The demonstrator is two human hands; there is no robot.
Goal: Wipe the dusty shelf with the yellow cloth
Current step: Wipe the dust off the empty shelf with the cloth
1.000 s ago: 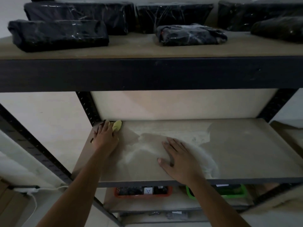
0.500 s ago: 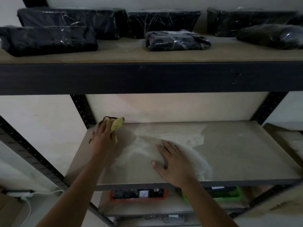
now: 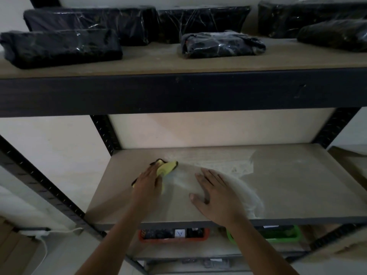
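Note:
The dusty shelf (image 3: 288, 187) is a pale board in a black metal rack, at mid height. A whitish film of dust covers its middle, while the left and right parts look darker. My left hand (image 3: 148, 182) presses flat on the yellow cloth (image 3: 167, 168), which has a dark edge and pokes out past my fingertips. My right hand (image 3: 215, 195) lies flat on the board with fingers spread, right of the cloth, holding nothing.
The upper shelf (image 3: 178, 92) overhangs the work area and carries several black plastic-wrapped bundles (image 3: 59, 47). Below sit a red tray (image 3: 174, 234) and a green tray (image 3: 282, 235). Black uprights (image 3: 105, 133) flank the board. A white cable (image 3: 44, 249) lies on the floor at left.
My left hand has slid the cloth from the board's back-left corner to the right and toward me. My right hand stays planted on the board.

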